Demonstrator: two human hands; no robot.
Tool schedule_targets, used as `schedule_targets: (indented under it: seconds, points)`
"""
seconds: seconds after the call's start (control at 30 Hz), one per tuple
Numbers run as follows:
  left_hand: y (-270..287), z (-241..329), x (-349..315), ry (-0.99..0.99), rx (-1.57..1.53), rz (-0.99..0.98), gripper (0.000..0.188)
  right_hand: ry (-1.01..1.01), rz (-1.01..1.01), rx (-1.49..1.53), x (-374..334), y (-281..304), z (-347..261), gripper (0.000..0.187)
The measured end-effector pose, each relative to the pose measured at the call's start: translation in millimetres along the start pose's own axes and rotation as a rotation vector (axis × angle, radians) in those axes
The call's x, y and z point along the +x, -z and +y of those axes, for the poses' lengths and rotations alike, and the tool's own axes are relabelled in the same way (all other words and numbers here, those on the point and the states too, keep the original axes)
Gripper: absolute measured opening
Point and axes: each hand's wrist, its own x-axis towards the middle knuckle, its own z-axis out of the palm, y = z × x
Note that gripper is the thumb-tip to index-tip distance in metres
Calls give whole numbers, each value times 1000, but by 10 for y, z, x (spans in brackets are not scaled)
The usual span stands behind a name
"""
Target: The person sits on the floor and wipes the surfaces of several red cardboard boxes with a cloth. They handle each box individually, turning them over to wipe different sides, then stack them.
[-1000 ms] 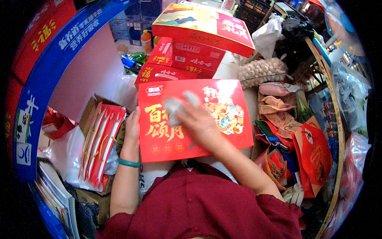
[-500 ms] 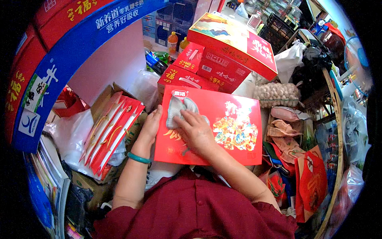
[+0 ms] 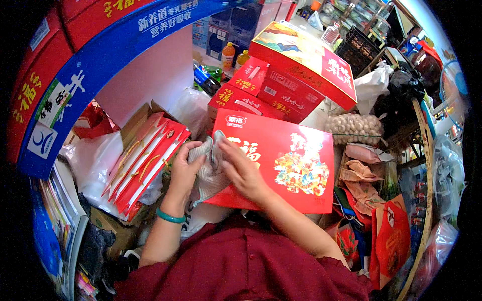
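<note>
A flat red gift box (image 3: 291,145) with gold lettering and a colourful picture lies before me. Over its left edge a grey-white cloth (image 3: 210,173) hangs bunched between my hands. My left hand (image 3: 185,163), with a green bangle on the wrist, pinches the cloth's left side just off the box. On the cloth's right side my right hand (image 3: 243,173) grips it with bent fingers, over the box's left part. Part of the cloth is hidden behind the fingers.
Stacked red cartons (image 3: 286,90) stand beyond the box, topped by another large gift box (image 3: 301,55). Red gift bags (image 3: 150,165) fill a carton at left. A net bag of garlic (image 3: 354,129) and a red paper bag (image 3: 389,241) are at right.
The cloth and my right hand have moved from the box's upper left face to its left edge. My left hand has gone from the box's side to taking hold of the cloth.
</note>
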Motion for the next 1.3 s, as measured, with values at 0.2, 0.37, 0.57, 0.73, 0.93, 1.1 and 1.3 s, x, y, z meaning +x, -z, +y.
schedule_targets:
  seconds: [0.2, 0.37, 0.57, 0.73, 0.93, 1.1, 1.3]
  points:
    - [356, -103, 334, -157, -97, 344, 25, -99, 134, -556, -340, 562, 168, 35]
    - [220, -33, 859, -252, -226, 324, 27, -19, 100, -751, -431, 591, 140, 29]
    - [-269, -438, 1121, -30, -22, -96, 52, -55, 104, -706, -433, 604, 112, 29]
    - [-210, -385, 728, 69, 171, -261, 74, -65, 111, -763, -472, 611, 109, 27]
    - [-133, -483, 548, 37, 98, -199, 61, -54, 115, -786, -481, 624, 116, 26]
    - [-215, -425, 1063, 44, -255, -42, 37, -44, 113, -767, -436, 597, 108, 27]
    - [-347, -480, 1096, 174, -280, -237, 41, -43, 130, -807, -408, 560, 111, 26]
